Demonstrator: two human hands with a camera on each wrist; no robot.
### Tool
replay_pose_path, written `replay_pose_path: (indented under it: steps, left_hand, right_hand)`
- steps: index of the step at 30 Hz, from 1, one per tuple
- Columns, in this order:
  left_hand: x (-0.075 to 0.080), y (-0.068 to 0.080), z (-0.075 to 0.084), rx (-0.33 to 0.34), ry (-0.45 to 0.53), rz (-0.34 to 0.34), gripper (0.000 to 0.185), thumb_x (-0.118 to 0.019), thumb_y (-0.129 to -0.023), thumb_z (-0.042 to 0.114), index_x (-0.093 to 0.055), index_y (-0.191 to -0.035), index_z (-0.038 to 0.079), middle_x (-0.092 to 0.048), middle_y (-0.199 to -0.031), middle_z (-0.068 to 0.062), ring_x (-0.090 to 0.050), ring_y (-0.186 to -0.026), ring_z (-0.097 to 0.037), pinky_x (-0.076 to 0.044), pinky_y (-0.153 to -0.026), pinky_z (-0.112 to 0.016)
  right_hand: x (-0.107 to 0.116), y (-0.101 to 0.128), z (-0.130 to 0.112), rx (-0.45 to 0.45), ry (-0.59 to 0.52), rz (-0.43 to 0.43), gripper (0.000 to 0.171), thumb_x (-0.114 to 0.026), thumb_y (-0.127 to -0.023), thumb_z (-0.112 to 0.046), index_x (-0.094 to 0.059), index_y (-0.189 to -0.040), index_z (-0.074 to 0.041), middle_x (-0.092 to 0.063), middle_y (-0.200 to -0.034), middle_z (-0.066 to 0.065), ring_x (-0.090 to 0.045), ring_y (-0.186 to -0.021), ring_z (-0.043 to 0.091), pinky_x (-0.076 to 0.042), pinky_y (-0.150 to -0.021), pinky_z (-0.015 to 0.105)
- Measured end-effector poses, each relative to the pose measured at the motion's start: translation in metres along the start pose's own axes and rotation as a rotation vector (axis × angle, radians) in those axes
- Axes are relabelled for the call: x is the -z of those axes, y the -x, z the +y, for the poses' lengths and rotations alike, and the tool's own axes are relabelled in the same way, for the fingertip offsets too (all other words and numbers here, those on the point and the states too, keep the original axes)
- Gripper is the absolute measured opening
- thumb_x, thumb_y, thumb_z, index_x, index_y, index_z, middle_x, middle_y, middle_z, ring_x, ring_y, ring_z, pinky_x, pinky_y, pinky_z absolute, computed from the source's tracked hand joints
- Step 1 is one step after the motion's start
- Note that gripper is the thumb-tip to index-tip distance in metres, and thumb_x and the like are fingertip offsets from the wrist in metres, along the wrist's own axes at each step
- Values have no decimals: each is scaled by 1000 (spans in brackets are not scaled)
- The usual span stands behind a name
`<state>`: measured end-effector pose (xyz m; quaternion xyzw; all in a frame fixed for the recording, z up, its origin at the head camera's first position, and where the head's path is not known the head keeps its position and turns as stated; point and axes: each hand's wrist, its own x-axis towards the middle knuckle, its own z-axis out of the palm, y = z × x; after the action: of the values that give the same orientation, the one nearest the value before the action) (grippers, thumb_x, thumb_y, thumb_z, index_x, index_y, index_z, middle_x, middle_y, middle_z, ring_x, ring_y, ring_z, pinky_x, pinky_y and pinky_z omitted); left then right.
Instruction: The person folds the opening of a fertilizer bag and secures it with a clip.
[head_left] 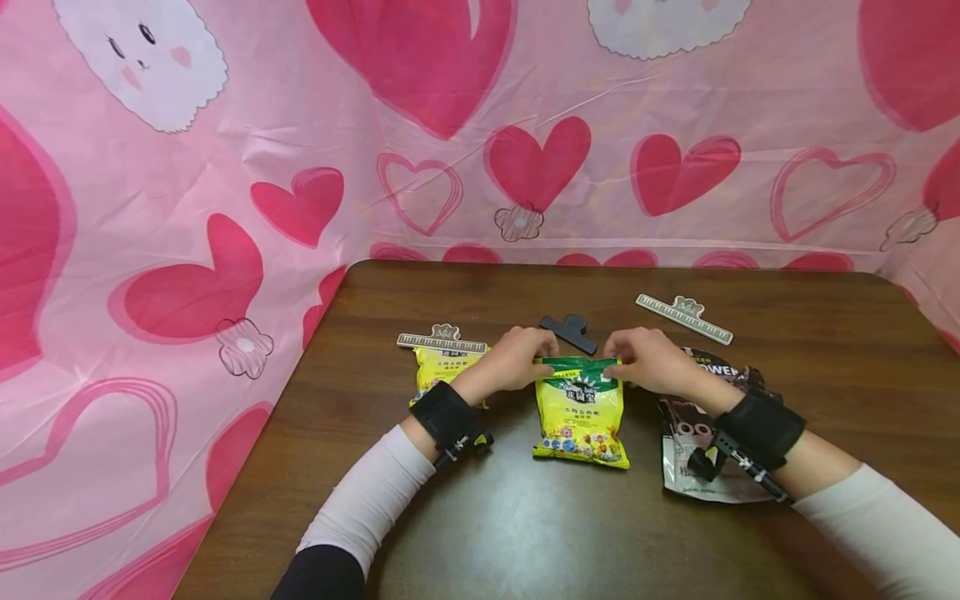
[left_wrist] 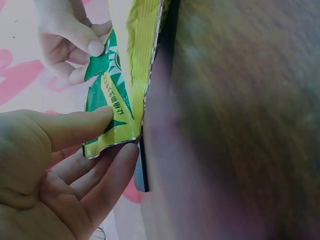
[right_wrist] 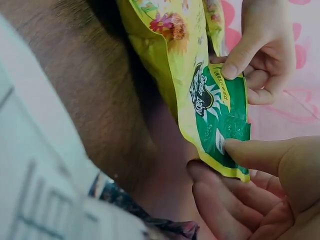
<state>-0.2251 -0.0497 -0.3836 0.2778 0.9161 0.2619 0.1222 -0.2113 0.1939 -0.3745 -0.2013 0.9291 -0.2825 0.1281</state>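
A yellow and green fertilizer bag is in the middle of the table, its printed front toward me. My left hand pinches the left end of its green top edge between thumb and fingers. At the right end, my right hand pinches the same edge. In the left wrist view the thumb of the left hand lies on the green strip, with fingers behind it. The right wrist view shows the right hand with its thumb by a small white patch on the green strip.
Just behind the bag lies a black clip. A second yellow bag at left has a piano-key clip along its top. Right of the hands lies a dark bag, partly under the right forearm. Another piano-key clip lies at back right.
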Motion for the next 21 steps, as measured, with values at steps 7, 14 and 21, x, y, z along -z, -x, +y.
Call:
replay_pose_path:
  steps: [7,14,21]
  left_hand:
    - [8,8,0,-40,53,34,20,-71,-92,17,-68,-111,13,-70,-112,-5,-64,-104,-19,-52,-92,-31]
    - [20,21,4,-133,89,103,17,-70,-92,14,-68,-109,11,-72,-107,-6,-65,-97,-18,-53,-84,-28]
    - [33,34,11,-157,108,142,17,-71,-91,13,-69,-108,10,-73,-104,-5,-68,-97,-17,-55,-88,-30]
  right_hand:
    - [8,5,-3,17,-133,-12,17,-71,-90,-10,-65,-104,-2,-74,-92,13,-67,-68,20,-60,-64,38]
    - [17,11,-9,47,-151,31,18,-71,-90,-11,-65,-106,-4,-74,-93,12,-69,-69,25,-60,-66,40]
    - [20,16,-20,99,-136,106,18,-73,-89,-11,-65,-105,-6,-74,-94,11,-68,-71,26,-56,-62,27]
